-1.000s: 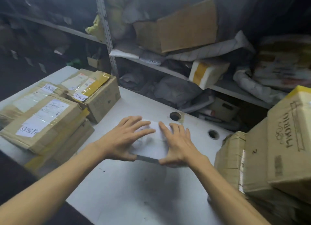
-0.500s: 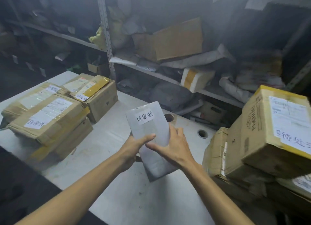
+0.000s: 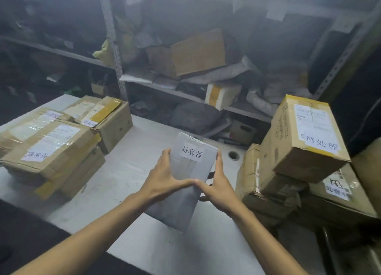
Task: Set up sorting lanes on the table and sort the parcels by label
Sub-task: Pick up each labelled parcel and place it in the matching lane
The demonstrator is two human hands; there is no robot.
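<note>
Hands: left, right clasp grey parcel over table; contents unseen, label apparently upside-down.

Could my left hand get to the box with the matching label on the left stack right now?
Probably not yet: the left hand is gripping the grey parcel together with the right hand. The table between it and the labelled box looks bare, so once freed, likely yes.

Grey parcel held up over the table, white label facing up, text upside down.
</note>
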